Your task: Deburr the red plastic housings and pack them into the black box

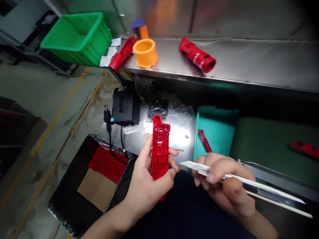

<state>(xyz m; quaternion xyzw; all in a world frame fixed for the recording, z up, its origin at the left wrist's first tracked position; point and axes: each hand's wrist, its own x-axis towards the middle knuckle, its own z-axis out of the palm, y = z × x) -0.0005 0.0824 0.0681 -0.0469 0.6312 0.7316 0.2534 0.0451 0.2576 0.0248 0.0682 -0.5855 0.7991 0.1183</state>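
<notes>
My left hand (149, 176) is wrapped round a red plastic housing half (160, 149), held upright with its ribbed inner side toward me. The lower end of the part is partly hidden behind my thumb and palm. In my right hand (224, 182) is a utility knife (264, 189), gripped between thumb and fingers. Its bare blade (190, 165) points left toward the red housing half, with a gap between them. Part of the knife's body is covered by my fingers.
A black box (67, 196) at lower left holds several red parts (107, 162) and cardboard (97, 189). Beyond stand a black device (126, 106) and a teal tray (216, 132) with a red piece (204, 141). The shelf carries a green bin (77, 39), an orange ring (145, 53) and a red housing (197, 55).
</notes>
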